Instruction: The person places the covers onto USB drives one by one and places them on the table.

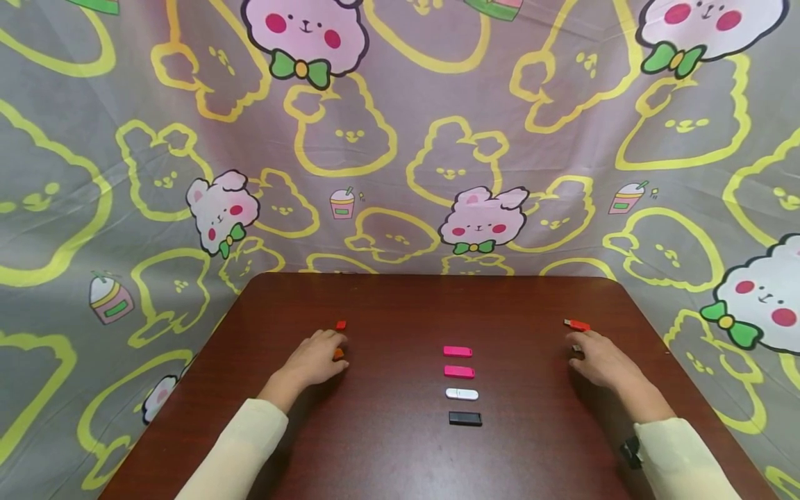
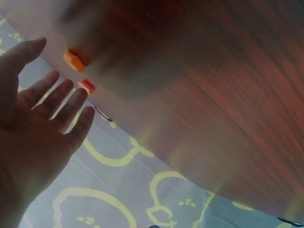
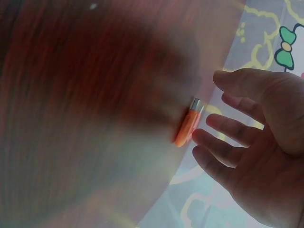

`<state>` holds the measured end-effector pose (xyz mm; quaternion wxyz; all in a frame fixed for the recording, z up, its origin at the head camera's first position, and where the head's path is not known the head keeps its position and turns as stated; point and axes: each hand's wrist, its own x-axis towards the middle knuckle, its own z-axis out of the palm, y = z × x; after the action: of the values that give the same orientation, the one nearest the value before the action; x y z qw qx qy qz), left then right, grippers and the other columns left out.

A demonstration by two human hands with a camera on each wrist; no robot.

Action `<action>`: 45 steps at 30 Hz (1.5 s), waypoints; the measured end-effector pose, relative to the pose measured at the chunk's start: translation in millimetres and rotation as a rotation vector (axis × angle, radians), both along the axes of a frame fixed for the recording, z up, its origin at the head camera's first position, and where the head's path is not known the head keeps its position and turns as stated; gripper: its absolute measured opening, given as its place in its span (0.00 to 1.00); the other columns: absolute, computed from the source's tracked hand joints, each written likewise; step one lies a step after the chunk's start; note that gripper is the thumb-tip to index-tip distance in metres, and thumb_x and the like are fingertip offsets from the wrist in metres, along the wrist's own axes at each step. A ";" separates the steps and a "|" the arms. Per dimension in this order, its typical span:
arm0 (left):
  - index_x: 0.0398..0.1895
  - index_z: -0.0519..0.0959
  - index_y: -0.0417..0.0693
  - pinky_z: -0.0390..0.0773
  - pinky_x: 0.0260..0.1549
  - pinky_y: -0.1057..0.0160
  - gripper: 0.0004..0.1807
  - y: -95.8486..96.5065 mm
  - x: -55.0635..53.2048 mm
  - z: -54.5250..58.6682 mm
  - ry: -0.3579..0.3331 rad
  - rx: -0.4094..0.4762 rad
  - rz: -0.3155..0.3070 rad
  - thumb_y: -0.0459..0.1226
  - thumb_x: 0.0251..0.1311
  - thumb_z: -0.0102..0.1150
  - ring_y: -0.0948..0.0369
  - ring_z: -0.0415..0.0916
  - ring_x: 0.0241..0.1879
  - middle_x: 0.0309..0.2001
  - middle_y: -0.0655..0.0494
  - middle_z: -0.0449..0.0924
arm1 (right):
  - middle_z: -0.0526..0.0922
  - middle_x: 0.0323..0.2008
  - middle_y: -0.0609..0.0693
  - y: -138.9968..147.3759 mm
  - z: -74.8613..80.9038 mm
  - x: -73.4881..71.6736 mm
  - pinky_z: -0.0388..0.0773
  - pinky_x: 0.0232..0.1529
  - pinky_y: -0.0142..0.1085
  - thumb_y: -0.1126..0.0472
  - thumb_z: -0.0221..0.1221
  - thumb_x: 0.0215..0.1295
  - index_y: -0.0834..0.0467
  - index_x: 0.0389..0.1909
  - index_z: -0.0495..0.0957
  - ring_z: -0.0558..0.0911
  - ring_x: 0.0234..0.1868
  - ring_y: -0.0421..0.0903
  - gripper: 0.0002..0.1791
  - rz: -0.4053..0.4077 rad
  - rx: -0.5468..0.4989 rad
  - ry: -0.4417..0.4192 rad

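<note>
My left hand [image 1: 317,357] hovers with loosely spread fingers over the table's left side, holding nothing. Close to its fingertips lie an orange cap [image 2: 74,61] and a smaller red cap [image 2: 87,86]. On the right, my right hand [image 1: 601,357] is also relaxed, with nothing between its fingers. An orange USB stick [image 3: 188,124] with a bare metal plug lies by its fingertips. Just beyond is a red USB stick [image 1: 578,324], its plug exposed too. From the head view, the right hand hides most of the orange stick, and the left hand partly covers the orange cap.
Mid-table, a column runs from two pink USB sticks [image 1: 458,352] through a white USB stick [image 1: 462,394] to a black USB stick [image 1: 465,419] nearest me. A patterned cloth [image 1: 400,153] hangs behind and beside the brown table [image 1: 400,298].
</note>
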<state>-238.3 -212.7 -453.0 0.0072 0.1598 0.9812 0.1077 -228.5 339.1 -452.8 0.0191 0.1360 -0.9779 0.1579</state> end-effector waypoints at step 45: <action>0.39 0.79 0.40 0.79 0.46 0.48 0.19 3.5 -14.5 -8.8 -0.056 -0.069 0.149 0.48 0.62 0.69 0.48 0.80 0.42 0.38 0.45 0.81 | 0.79 0.43 0.68 27.4 -9.1 -19.4 0.78 0.46 0.60 0.73 0.59 0.56 0.65 0.49 0.81 0.79 0.44 0.68 0.17 -0.091 0.103 -0.051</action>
<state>-252.8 -209.2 -461.8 0.0319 0.0828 0.9930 0.0784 -247.9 366.6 -461.9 -0.0058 0.0883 -0.9900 0.1098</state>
